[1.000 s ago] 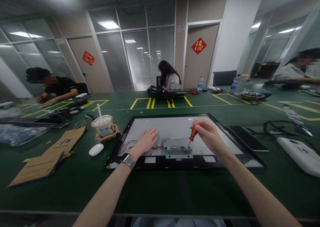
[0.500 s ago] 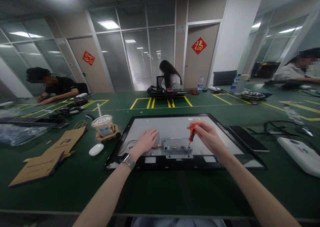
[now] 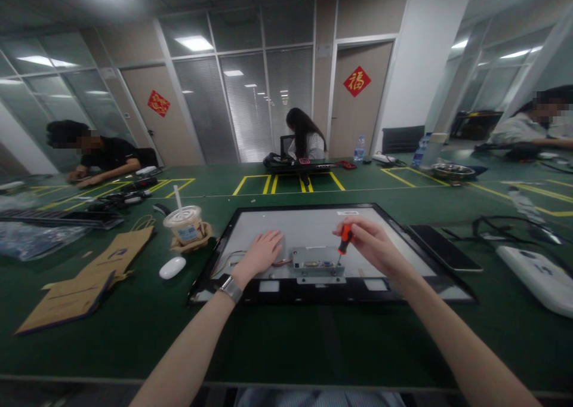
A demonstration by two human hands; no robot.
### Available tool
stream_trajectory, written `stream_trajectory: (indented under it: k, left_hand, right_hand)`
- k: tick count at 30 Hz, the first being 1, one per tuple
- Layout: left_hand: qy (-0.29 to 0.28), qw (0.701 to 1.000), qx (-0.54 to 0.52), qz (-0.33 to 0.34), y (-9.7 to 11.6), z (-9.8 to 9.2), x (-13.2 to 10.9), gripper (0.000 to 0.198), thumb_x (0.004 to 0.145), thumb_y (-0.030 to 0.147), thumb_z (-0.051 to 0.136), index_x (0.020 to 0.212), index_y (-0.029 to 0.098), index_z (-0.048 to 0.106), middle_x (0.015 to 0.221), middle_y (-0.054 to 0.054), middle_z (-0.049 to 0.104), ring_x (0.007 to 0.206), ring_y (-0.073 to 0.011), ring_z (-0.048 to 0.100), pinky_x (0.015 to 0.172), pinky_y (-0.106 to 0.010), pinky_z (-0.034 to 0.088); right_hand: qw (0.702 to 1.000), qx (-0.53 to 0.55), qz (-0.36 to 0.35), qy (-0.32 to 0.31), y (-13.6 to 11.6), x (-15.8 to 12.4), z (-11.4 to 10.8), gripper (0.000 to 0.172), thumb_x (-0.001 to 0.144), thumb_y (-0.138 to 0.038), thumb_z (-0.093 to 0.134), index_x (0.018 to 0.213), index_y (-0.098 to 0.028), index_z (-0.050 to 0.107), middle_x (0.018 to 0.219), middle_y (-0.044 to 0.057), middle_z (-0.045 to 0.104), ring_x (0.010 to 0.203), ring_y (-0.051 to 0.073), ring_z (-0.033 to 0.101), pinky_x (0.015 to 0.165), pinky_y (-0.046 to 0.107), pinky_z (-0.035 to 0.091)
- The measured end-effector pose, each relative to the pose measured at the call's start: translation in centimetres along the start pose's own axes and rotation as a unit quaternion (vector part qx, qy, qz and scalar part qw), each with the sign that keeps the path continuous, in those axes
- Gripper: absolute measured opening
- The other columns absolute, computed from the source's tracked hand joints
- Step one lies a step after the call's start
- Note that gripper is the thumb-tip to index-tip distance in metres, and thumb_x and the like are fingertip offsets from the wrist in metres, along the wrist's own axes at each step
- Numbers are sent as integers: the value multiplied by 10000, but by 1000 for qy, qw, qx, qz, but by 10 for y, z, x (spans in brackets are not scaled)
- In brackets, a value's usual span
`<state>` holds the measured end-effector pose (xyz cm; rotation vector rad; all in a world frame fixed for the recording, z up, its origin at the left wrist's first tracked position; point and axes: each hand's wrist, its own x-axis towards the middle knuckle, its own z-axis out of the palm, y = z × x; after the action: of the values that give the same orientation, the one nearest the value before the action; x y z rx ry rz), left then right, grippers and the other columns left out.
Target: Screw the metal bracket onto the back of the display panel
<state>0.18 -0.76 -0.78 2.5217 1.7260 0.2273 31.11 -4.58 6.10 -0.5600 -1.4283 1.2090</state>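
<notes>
A flat display panel (image 3: 308,227) with a black frame lies on the green table in front of me. On its near middle sits a metal bracket (image 3: 316,253) with connector ports along its front. My right hand (image 3: 369,243) grips an orange and black screwdriver (image 3: 345,238), held upright with its tip at the bracket's right end. Whether the tip sits in a screw is too small to tell. My left hand (image 3: 262,250) lies flat on the panel left of the bracket, fingers stretched out. Thin cables (image 3: 282,263) run beneath it toward the bracket.
Left of the panel stand a drink cup (image 3: 184,225) in a cardboard holder, a white oval case (image 3: 172,268) and a brown paper bag (image 3: 94,276). To the right lie a dark phone (image 3: 443,247) and a white device (image 3: 535,278). Several people sit around the table.
My right hand's fingers have shifted slightly around the screwdriver handle, which has turned a little and stands more upright. The left hand and the panel stay in place.
</notes>
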Motion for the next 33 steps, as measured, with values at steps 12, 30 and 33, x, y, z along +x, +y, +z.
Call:
stream_trajectory:
  k: [12,30,33]
  left_hand:
    - [1,1000,7,0,1,0,1,496,1054,355,301,1507,206,440,1611,-93,379,1502,-252,324,1235,-487,242]
    - [-14,1000,4,-8,6,-6,-1,516,1057,363,269,1521,196,420,1620,-89,359,1508,-260,311,1236,-508,239]
    - [-15,1000,4,-10,7,-7,-2,515,1057,354,274,1517,180,425,1621,-96,355,1507,-262,314,1237,-508,237]
  right_hand:
    - [999,19,16,-20,-4,1,2,333,837,-502,748,1082,-276,750,1037,79,764,960,256,708,941,469,534]
    - [1000,13,3,1,4,0,-1,250,841,-488,752,1012,-306,769,919,35,721,933,225,674,922,433,532]
    - [1000,12,-7,2,4,1,0,288,876,-502,711,1080,-303,756,978,49,746,977,234,689,950,441,524]
